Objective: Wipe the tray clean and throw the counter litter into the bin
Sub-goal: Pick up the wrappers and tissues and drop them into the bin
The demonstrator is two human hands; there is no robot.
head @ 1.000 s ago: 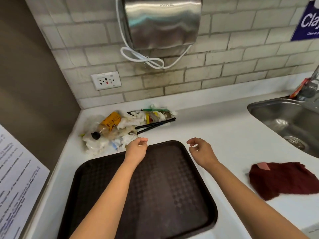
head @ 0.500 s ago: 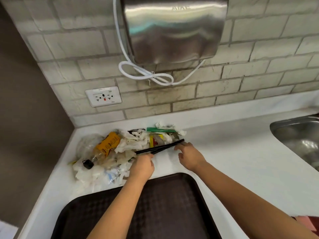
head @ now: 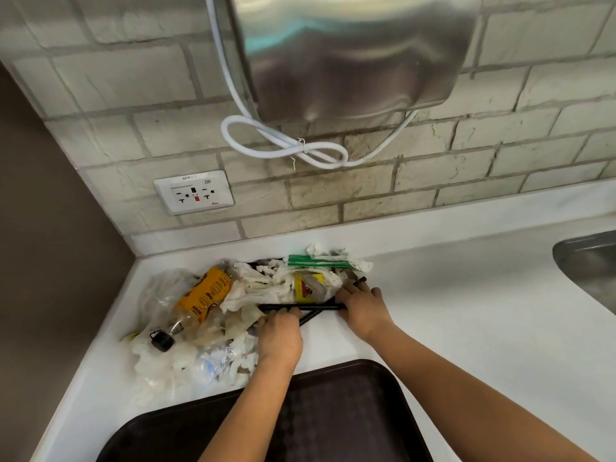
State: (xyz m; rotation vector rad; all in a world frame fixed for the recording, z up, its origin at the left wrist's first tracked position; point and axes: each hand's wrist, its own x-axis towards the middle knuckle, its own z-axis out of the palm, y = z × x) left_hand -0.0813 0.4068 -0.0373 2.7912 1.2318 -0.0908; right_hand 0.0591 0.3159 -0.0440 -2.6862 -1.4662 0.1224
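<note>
A litter pile fills the counter's back-left corner: a plastic bottle [head: 203,295] with a yellow label, crumpled white tissues [head: 260,288], a green wrapper [head: 313,260], a yellow packet [head: 305,288] and two black sticks [head: 310,307]. My left hand [head: 280,335] lies at the pile's front edge, its fingers curled over the sticks. The fingers of my right hand [head: 361,305] hold the sticks' right end against the pile. The dark brown tray [head: 350,411] lies under my forearms at the near edge, partly out of frame.
A steel hand dryer [head: 350,51] hangs on the brick wall above the pile, its white cable [head: 283,148] looped below. A wall socket [head: 193,192] is at the left. The sink [head: 586,261] edge shows at the right. A brown side wall bounds the left.
Both hands moved forward from over the tray to the litter pile and closed on the black sticks. The view tilted up and in; the red cloth left the frame.
</note>
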